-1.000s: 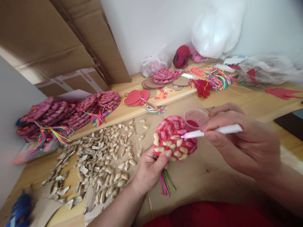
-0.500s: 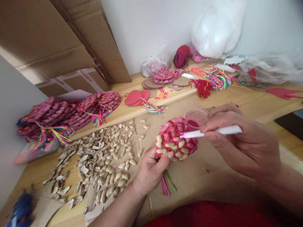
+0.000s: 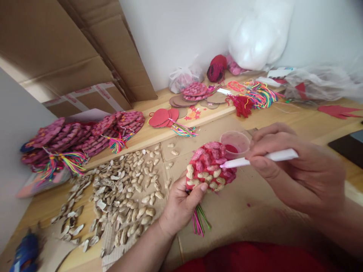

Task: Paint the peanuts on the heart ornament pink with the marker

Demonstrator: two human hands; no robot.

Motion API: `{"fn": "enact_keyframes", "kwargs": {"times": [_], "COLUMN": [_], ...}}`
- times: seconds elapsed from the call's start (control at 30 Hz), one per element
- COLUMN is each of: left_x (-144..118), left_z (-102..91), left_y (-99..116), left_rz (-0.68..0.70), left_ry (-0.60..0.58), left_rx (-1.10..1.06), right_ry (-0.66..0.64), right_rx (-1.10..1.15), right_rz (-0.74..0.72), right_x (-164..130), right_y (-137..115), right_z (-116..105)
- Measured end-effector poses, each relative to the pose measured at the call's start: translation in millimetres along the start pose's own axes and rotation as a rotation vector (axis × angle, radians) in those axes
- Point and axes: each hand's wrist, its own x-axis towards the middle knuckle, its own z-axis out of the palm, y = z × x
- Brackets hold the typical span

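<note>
My left hand (image 3: 181, 204) grips the lower edge of a round red ornament (image 3: 210, 167) covered with peanut shells, some painted pink-red, some bare. A bundle of coloured threads (image 3: 200, 221) hangs below it. My right hand (image 3: 297, 172) holds a white brush (image 3: 259, 158) whose pink tip touches the ornament's right side. Just behind the ornament stands a small clear cup of red paint (image 3: 236, 142).
Loose peanut shells (image 3: 124, 189) lie spread on cardboard to the left. Finished pink ornaments with tassels (image 3: 82, 136) pile up at far left. Red discs (image 3: 163, 116), coloured threads (image 3: 255, 94), plastic bags (image 3: 261, 34) and flattened cardboard boxes (image 3: 85, 49) line the back.
The brush tip has shifted slightly right and down across the ornament. My left hand has tilted the ornament a little. The view has barely moved.
</note>
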Motion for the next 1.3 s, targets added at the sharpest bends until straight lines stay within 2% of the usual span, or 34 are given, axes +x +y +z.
{"fn": "enact_keyframes", "kwargs": {"times": [0.5,0.67,0.8,1.3], "left_x": [-0.9,-1.4,-0.8,0.1], "left_z": [0.2,0.4,0.8,-0.7], "left_y": [1.1,0.0,0.3,0.6], "left_rz": [0.022,0.017,0.036,0.033], "left_ry": [-0.008,-0.004,-0.015,-0.009], "left_rx": [0.042,0.032,0.047,0.006], "right_ry": [-0.066,-0.024,-0.064,0.022], "right_rx": [-0.035,-0.035,-0.061,0.023], "right_rz": [-0.040,-0.037,-0.039,-0.028], "right_x": [2.1,2.6,2.1,2.2], "right_y": [-5.7,-6.8,-6.9,-4.6], "right_z": [1.7,2.0,0.7,1.2]}}
